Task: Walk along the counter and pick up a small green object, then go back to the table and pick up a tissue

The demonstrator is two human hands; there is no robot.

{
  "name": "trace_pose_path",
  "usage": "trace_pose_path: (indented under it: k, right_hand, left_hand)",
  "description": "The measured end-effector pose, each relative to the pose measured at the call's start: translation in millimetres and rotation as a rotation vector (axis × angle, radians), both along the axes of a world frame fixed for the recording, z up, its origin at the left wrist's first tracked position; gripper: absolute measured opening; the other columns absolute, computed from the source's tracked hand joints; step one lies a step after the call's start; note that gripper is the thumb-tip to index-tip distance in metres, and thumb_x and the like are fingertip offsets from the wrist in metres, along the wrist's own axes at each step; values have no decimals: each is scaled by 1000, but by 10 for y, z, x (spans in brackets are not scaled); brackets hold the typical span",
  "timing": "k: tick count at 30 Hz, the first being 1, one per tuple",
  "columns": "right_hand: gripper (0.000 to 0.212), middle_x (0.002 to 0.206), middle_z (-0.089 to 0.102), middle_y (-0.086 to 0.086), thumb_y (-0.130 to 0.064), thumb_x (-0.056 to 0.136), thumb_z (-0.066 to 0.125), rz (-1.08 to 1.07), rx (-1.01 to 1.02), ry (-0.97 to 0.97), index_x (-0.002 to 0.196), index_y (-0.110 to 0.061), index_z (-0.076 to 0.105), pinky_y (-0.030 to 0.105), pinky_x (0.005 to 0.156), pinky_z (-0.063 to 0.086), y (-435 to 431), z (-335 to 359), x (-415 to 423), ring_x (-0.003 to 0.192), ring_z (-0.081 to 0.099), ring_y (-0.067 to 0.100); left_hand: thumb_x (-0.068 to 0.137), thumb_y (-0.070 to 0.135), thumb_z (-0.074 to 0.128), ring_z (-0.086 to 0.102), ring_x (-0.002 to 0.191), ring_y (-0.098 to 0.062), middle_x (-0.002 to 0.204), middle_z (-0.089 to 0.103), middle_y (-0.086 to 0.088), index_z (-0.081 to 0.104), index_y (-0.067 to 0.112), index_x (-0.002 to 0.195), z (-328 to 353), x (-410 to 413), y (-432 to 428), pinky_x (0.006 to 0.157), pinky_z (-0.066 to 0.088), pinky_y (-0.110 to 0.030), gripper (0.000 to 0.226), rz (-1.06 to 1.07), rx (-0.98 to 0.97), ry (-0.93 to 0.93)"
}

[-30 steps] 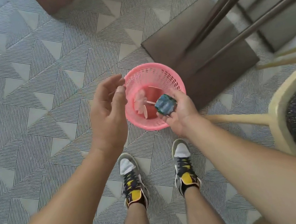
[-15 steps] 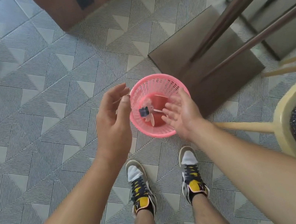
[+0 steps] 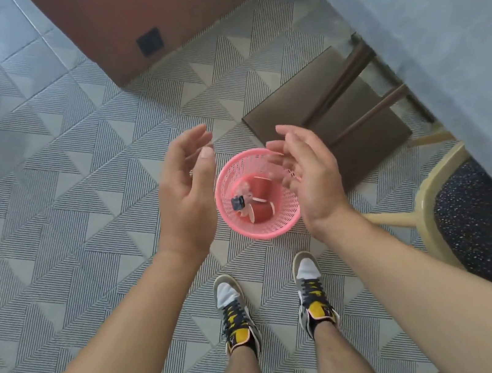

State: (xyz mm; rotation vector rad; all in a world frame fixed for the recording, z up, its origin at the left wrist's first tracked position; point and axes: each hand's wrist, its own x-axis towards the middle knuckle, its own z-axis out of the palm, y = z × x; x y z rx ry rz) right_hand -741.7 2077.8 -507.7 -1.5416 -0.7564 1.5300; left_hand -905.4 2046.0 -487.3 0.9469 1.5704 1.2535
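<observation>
A pink mesh basket (image 3: 280,227) stands on the tiled floor just ahead of my feet. Inside it lie red paper cups (image 3: 263,211) and a small dark crumpled packet (image 3: 237,203) near its left wall. My left hand (image 3: 186,195) hovers above and left of the basket, palm turned inward, fingers relaxed and holding nothing. My right hand (image 3: 309,176) hangs over the basket's right rim, fingers loosely spread and blurred, also holding nothing. The two palms face each other across the basket.
A grey table top (image 3: 438,26) runs along the right, with dark metal legs (image 3: 348,86) on a brown base plate (image 3: 296,107). A cream chair with a dark speckled seat (image 3: 485,222) stands at the right. A brown box (image 3: 154,20) sits ahead. My shoes (image 3: 236,316) stand below the basket.
My right hand let go of the dark packet, which fell into the basket. Both hands have since risen and drawn apart, and the view tilted up towards the table.
</observation>
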Motion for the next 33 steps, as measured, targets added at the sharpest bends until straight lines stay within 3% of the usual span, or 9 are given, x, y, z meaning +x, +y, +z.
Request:
trace_pose_path:
  k: [5, 9, 16, 22, 26, 30, 33]
  right_hand:
    - [27, 116, 73, -3, -36, 98, 56, 87, 231, -77, 120, -28, 70, 52, 97, 59, -70, 972, 21, 111, 69, 19]
    - [34, 120, 70, -9, -45, 96, 55, 87, 382, -114, 125, -29, 65, 51, 98, 58, -179, 1773, 100, 117, 67, 19]
    - [32, 119, 71, -5, -48, 92, 58, -99, 475, -121, 118, -31, 66, 37, 89, 56, -344, 3009, 297, 115, 67, 20]
    - [32, 122, 70, 1, -49, 93, 56, -275, 553, -174, 118, -31, 66, 42, 91, 58, -650, 3757, 668, 115, 67, 25]
    - [34, 121, 71, -2, -49, 96, 55, -386, 589, -238, 121, -29, 66, 43, 94, 59, -975, 4170, 1022, 116, 68, 22]
    - [31, 118, 70, -6, -36, 103, 54, -500, 597, -325, 127, -20, 64, 43, 95, 60, -1385, 4443, 1459, 114, 69, 22]
    - [35, 115, 71, -3, -45, 97, 57, -624, 611, -343, 123, -23, 65, 41, 93, 58, -1769, 4584, 1836, 111, 69, 23]
  left_hand:
    - [98, 41, 50, 62, 131, -14, 135, 65, 5, 58, 32, 130, 838, 31, 67, 114, 49, -50, 34, -58, 86, -5]
    - [99, 39, 51, 59, 135, -14, 141, 63, 3, 57, 28, 134, 1540, 75, 21, 116, 47, -50, 37, -125, 148, -5]
    - [104, 28, 49, 59, 135, -14, 138, 63, 7, 57, 21, 135, 2729, 264, -75, 114, 49, -47, 34, -199, 225, -4]
    - [104, 29, 50, 58, 136, -11, 138, 63, 7, 57, 12, 140, 3462, 538, -142, 110, 51, -36, 41, -358, 302, -10]
    - [98, 43, 49, 57, 137, -11, 142, 62, 6, 58, 18, 138, 3874, 893, -207, 114, 48, -50, 48, -496, 352, 23]
    - [96, 48, 49, 56, 138, -10, 144, 61, 5, 58, 30, 134, 4191, 1368, -338, 113, 49, -53, 43, -648, 375, -14]
    - [95, 48, 50, 56, 138, -9, 142, 61, 10, 58, 37, 129, 4322, 1847, -513, 113, 49, -52, 36, -772, 391, -83]
